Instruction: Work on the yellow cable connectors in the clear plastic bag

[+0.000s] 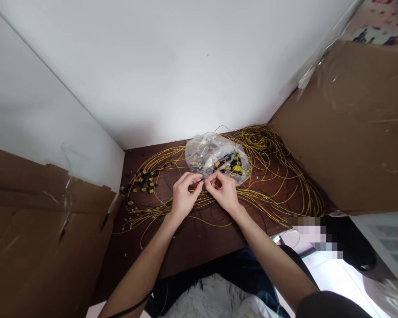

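Note:
Over the middle of the dark wooden table, my left hand (185, 195) and my right hand (226, 191) meet fingertip to fingertip. The left thumb and fingers pinch a small black part (203, 179), too small to make out its kind. My right fingers are pinched together right beside it; what lies between them is hidden. Beneath both hands runs a bundle of thin yellow and black wires (258, 197). Just beyond the fingertips sits a clear plastic bag (199, 148) holding black and yellow pieces.
Several black pieces with yellow parts (145, 181) lie left on the table (199, 247). A coil of yellow wire (257, 137) rests at the back right. Cardboard (358, 132) walls the right side, more cardboard (36, 229) the left. A white wall (185, 79) stands behind. A person shows at lower right.

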A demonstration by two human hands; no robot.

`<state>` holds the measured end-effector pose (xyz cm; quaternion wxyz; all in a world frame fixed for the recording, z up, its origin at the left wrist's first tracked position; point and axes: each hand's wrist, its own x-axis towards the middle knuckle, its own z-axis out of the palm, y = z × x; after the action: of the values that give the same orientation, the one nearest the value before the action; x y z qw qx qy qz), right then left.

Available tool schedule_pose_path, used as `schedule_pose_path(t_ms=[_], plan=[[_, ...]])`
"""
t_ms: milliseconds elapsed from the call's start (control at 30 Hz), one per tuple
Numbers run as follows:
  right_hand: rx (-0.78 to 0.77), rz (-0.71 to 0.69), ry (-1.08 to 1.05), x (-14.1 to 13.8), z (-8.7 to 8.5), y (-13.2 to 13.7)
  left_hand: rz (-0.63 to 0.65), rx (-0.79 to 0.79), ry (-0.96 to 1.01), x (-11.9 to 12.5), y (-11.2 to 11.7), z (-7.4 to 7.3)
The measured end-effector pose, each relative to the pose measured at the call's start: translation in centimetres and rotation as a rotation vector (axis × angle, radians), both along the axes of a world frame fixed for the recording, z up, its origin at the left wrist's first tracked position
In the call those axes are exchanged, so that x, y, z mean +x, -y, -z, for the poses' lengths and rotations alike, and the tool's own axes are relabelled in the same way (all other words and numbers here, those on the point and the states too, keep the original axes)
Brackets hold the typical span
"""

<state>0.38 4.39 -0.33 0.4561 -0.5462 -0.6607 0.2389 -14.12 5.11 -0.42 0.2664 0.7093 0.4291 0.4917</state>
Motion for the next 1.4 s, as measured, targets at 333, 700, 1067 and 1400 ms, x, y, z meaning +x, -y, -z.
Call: schedule_pose_path(t_ms=[333, 700, 1067, 1400], plan=[[-0.039, -0.007, -0.056, 0.2, 0.2, -0.2, 0.067, 0.011, 0.013, 0.0, -0.1, 0.2], [-0.078, -0.047, -0.115, 0.2, 0.5, -0.3, 0.033, 0.046, 0.007, 0.2, 0.0, 0.0], [-0.129, -0.079, -0.174, 0.3, 0.5, -0.5, 0.025, -0.017, 0.067, 0.3, 0.0, 0.2], [-0.245, -0.109, -0.396, 0.1, 0.4, -0.5, 0.058, -0.184, 0.210, 0.0, -0.4, 1.2]])
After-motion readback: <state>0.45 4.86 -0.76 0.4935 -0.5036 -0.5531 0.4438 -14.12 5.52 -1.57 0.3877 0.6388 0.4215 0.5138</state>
